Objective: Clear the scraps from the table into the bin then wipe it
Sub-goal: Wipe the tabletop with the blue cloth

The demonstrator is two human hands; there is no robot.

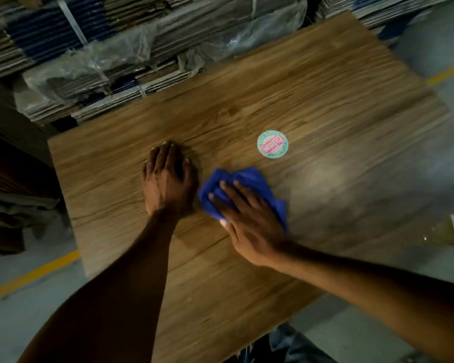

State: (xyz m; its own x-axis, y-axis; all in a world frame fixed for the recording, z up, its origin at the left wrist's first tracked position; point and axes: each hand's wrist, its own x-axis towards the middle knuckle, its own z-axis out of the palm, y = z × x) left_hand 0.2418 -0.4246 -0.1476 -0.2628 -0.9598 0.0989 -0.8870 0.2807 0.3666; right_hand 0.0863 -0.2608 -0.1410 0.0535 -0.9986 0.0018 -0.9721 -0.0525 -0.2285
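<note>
A wooden table point(325, 106) fills the middle of the head view. My right hand point(247, 221) lies flat on a crumpled blue cloth point(247, 179) and presses it to the tabletop near the centre. Just left of the cloth, my left hand point(168, 182) rests palm down on the bare wood, fingers together, with nothing in it. A round pale sticker with red print point(272, 144) sits on the table above and to the right of the cloth. No bin is in view.
Stacks of flattened cardboard under clear plastic point(110, 58) stand against the table's far edge. The grey floor with a yellow line point(32, 276) lies to the left and a second line point(446, 73) to the right. More stacked sheets point(16, 205) sit low on the left.
</note>
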